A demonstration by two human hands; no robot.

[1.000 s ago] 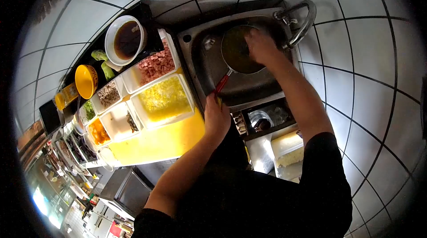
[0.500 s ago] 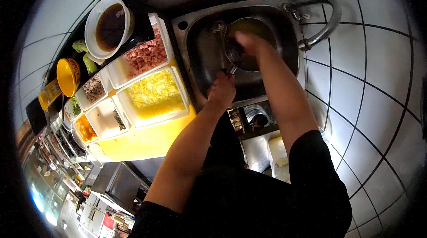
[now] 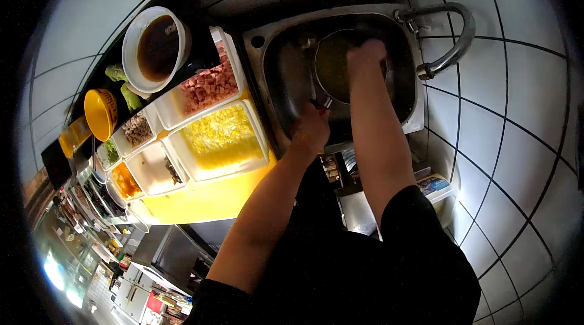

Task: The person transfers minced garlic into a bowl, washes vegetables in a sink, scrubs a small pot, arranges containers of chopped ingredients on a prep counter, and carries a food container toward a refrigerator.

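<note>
A round pan (image 3: 333,69) lies in the metal sink (image 3: 415,97), its inside dark with a greenish tint. My left hand (image 3: 312,129) is closed round the pan's handle (image 3: 329,102) at the near side of the sink. Over the far right part of the pan is my right hand (image 3: 367,54), blurred, its fingers curled; whatever they hold is hidden. A thin, long-handled utensil (image 3: 313,76) leans along the pan's left edge, its kind hard to make out.
A curved tap (image 3: 462,39) reaches over the sink's right side. To the left stand tubs of yellow chopped food (image 3: 222,133) and diced pink meat (image 3: 210,88), a white bowl of brown liquid (image 3: 159,48) and a yellow bowl (image 3: 100,113). A tiled wall (image 3: 486,94) rises at right.
My right hand has moved from the pan's left part to its far right part. My left hand keeps hold of the handle. The whole view has shifted slightly.
</note>
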